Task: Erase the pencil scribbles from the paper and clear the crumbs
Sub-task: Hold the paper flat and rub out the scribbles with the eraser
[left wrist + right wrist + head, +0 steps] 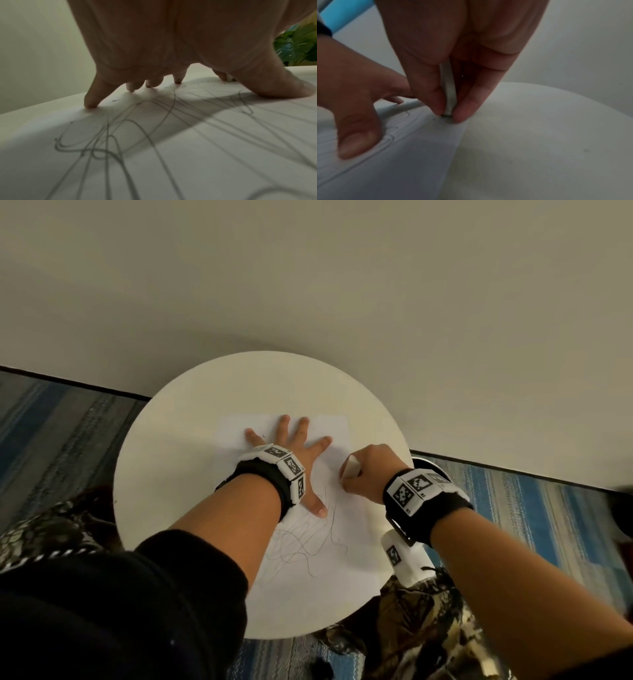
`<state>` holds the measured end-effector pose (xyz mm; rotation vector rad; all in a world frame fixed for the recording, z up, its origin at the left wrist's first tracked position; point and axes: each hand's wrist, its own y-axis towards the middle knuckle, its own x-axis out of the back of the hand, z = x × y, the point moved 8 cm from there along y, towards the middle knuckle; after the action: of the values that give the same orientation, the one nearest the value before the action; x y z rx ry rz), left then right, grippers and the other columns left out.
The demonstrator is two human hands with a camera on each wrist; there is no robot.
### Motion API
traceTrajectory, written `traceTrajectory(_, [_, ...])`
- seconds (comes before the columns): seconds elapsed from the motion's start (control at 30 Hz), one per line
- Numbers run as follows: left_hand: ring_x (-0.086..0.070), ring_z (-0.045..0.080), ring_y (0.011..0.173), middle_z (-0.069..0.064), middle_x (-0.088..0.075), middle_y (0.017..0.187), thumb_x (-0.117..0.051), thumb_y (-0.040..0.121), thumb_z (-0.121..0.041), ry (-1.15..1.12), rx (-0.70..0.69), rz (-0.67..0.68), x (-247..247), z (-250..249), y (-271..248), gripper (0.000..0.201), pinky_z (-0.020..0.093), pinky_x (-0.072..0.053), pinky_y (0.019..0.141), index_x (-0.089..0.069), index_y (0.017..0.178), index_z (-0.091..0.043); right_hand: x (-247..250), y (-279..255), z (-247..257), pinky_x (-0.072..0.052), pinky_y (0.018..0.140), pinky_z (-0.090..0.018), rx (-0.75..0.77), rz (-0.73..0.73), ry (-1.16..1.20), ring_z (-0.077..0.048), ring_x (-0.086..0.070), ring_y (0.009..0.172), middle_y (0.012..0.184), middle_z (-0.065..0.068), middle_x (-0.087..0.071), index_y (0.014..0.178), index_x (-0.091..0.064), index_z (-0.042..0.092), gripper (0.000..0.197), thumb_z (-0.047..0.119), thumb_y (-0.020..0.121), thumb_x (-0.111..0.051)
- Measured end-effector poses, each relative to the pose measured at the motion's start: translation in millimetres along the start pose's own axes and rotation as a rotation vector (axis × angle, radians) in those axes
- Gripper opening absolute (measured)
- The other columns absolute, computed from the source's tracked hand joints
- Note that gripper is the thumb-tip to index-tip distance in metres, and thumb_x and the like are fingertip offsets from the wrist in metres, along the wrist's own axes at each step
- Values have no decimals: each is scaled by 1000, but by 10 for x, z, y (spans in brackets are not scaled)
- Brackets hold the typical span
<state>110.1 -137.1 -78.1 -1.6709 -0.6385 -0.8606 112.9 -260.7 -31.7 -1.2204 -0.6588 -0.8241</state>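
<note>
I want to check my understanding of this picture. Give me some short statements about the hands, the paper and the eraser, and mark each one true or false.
1. The left hand lies flat with spread fingers on the paper. True.
2. The right hand holds a pencil. False: it pinches a white eraser.
3. The eraser touches the paper near its right edge. True.
4. All pencil scribbles are gone. False: many lines remain near the person.
5. The paper lies on a square table. False: the table is round.
</note>
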Motion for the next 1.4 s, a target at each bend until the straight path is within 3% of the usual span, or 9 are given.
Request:
traceTrajectory(0.17, [15, 28, 146, -1, 14, 160, -71, 70, -65, 8, -94, -31, -39, -184, -68, 103, 73, -11, 106, -9, 150, -45, -3, -30, 31, -55, 87, -34, 4, -4, -26, -31, -66, 99, 103, -15, -71, 103, -70, 3, 29, 25, 89, -57])
traceTrajectory(0.4, [25, 26, 144, -7, 28, 157, -72, 48, -80, 69, -74, 4, -189, -133, -86, 130, 78, -6, 101, 8, 146, -50, -291, -251, 111, -50, 90, -32, 77, -35, -56, -25, -64, 103, 107, -7, -68, 109, -69, 11, 27, 25, 91, -54])
traceTrajectory(0.63, [25, 25, 144, -7, 28, 156, -72, 48, -80, 74, -76, 13, -181, -132, -81, 131, 79, -6, 99, 10, 146, -51, -241, -233, -70, -54, 90, -36, 30, -62, 119, -24, -67, 95, 100, -7, -72, 101, -73, 13, 21, 22, 87, -60])
traceTrajectory(0.77, [26, 26, 144, -6, 28, 156, -73, 49, -80, 75, -69, 26, -175, -134, -89, 131, 79, -7, 99, 10, 146, -51, -390, -272, -13, -56, 84, -33, 73, 64, 135, -21, -69, 88, 95, -4, -75, 93, -74, 14, 16, 23, 81, -68])
traceTrajectory(0.87, [25, 25, 144, -7, 28, 156, -72, 47, -81, 80, -57, 20, -187, -133, -77, 131, 79, -7, 99, 10, 145, -52, -223, -235, -58, -54, 89, -36, 43, -71, 139, -25, -67, 94, 101, -8, -72, 101, -73, 12, 20, 21, 86, -63])
traceTrajectory(1.0, [26, 25, 143, -7, 29, 156, -72, 47, -81, 69, -61, 27, -180, -133, -83, 132, 79, -6, 99, 11, 145, -51, -424, -327, 27, -56, 81, -31, 96, 71, 116, -20, -68, 85, 91, -3, -73, 92, -74, 12, 15, 20, 82, -67])
traceTrajectory(1.13, [25, 25, 144, -7, 28, 156, -71, 47, -81, 69, -57, 12, -188, -126, -81, 131, 79, -6, 100, 10, 146, -51, -218, -240, -89, -54, 87, -34, 23, -91, 161, -25, -67, 94, 99, -8, -73, 99, -73, 12, 19, 21, 86, -62])
traceTrajectory(1.3, [26, 26, 144, -7, 29, 156, -71, 47, -82, 75, -60, 16, -161, -138, -77, 132, 79, -8, 100, 11, 146, -51, -374, -268, 40, -56, 84, -33, 46, 100, 58, -24, -68, 93, 100, -9, -72, 99, -72, 9, 23, 25, 82, -67])
traceTrajectory(1.4, [26, 26, 144, -6, 29, 156, -70, 48, -82, 73, -63, 11, -168, -125, -91, 131, 79, -7, 100, 11, 146, -49, -162, -83, 12, -55, 77, -34, 7, -6, 152, -27, -68, 88, 95, -12, -73, 95, -72, 6, 21, 20, 82, -66])
